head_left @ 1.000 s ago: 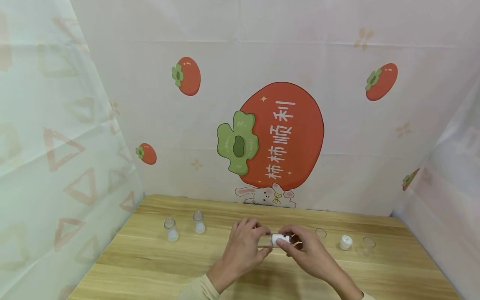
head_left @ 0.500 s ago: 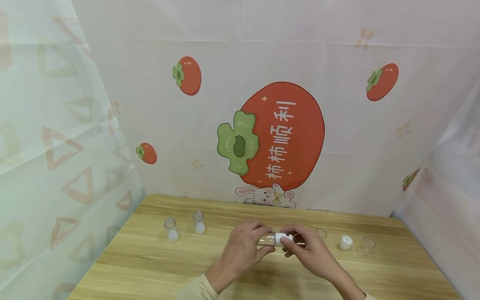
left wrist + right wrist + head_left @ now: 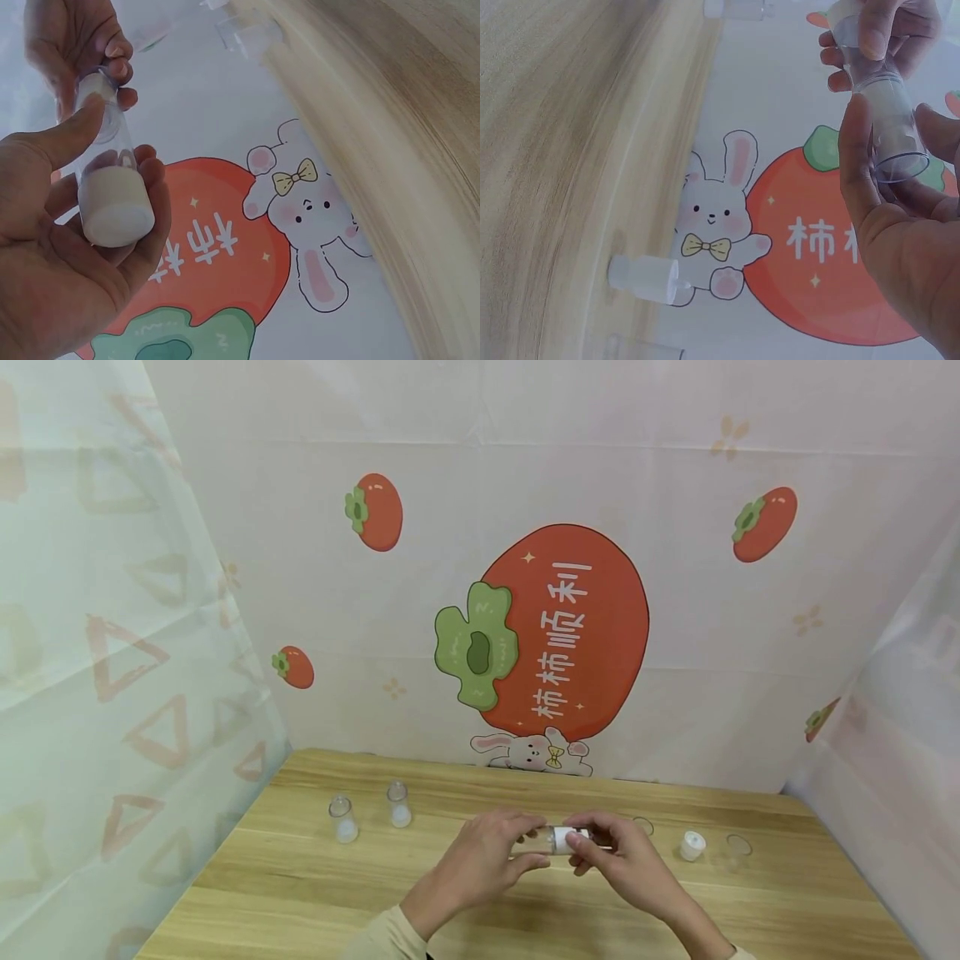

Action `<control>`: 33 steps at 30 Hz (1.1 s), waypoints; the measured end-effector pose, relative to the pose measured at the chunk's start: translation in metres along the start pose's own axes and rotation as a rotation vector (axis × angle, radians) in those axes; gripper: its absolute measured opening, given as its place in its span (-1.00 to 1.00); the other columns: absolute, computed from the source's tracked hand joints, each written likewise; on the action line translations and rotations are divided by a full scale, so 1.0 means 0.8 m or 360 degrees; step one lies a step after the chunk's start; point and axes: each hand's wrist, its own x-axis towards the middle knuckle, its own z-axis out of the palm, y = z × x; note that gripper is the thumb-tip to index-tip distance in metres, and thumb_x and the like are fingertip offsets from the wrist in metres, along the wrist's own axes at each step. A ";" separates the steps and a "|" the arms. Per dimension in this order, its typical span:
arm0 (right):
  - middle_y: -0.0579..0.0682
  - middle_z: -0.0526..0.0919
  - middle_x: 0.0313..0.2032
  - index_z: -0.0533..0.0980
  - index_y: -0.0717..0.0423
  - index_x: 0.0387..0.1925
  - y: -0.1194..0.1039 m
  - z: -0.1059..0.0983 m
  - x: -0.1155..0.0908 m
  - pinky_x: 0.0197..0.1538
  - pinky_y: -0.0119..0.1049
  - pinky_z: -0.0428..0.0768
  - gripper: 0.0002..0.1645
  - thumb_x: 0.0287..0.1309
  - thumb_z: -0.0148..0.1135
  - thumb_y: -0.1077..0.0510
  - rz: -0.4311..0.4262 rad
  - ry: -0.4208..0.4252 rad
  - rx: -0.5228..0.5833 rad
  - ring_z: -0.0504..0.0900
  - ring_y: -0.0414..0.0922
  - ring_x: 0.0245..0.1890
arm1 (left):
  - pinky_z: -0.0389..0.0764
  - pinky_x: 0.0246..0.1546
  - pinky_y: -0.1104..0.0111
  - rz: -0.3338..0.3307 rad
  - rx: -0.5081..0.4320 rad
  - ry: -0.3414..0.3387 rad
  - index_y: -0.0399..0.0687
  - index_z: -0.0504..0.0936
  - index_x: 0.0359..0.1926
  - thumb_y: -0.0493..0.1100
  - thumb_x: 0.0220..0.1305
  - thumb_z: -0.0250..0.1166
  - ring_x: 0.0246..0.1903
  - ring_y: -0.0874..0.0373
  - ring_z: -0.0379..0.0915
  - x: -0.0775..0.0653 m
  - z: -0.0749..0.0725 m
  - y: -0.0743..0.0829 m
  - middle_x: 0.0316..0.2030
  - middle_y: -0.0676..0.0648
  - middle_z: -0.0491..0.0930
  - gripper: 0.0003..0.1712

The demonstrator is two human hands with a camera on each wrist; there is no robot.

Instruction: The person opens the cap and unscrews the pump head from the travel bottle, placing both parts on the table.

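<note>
Head view: both hands (image 3: pixel 558 856) grip small bottle (image 3: pixel 553 841) mid-table (image 3: pixel 300 893), bare wood toward near edge

The left hand (image 3: pixel 487 858) and right hand (image 3: pixel 618 857) are meeting fingertip to fingertip above the middle, both with fingers curling in a pinch, forearms angling inward.

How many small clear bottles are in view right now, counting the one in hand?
3. Two bottles stand at the table's left: one, another just behind it to the right. The third bottle is held between the left hand and right hand.
</note>
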 end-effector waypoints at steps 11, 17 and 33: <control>0.19 0.64 -0.27 0.55 0.43 -0.01 -0.001 -0.002 -0.002 -0.33 -0.18 0.72 -0.69 0.41 0.22 0.21 -0.0033 -0.0006 -0.0022 0.69 -0.04 -0.40 | 0.54 -0.28 0.55 0.0011 -0.0199 -0.0114 -0.06 0.73 0.02 -0.04 0.30 0.42 -0.30 0.43 0.54 0.005 -0.006 -0.001 -0.26 0.14 0.71 -0.67; 0.21 0.64 -0.28 0.55 0.44 0.00 0.000 -0.003 -0.003 -0.34 -0.18 0.71 -0.68 0.40 0.23 0.22 -0.0070 -0.0007 -0.0038 0.68 -0.11 -0.41 | 0.50 -0.33 0.57 0.0014 -0.0224 -0.0120 -0.04 0.74 -0.01 -0.05 0.31 0.42 -0.34 0.46 0.50 0.005 -0.007 -0.001 -0.29 0.17 0.70 -0.71; 0.22 0.64 -0.30 0.57 0.39 -0.03 -0.001 -0.003 -0.005 -0.35 -0.22 0.70 -0.72 0.39 0.24 0.22 -0.0105 0.0004 -0.0073 0.67 -0.09 -0.42 | 0.50 -0.34 0.56 -0.0046 -0.0394 -0.0174 0.02 0.74 0.02 -0.03 0.32 0.41 -0.36 0.51 0.50 0.005 -0.011 -0.001 -0.30 0.23 0.68 -0.71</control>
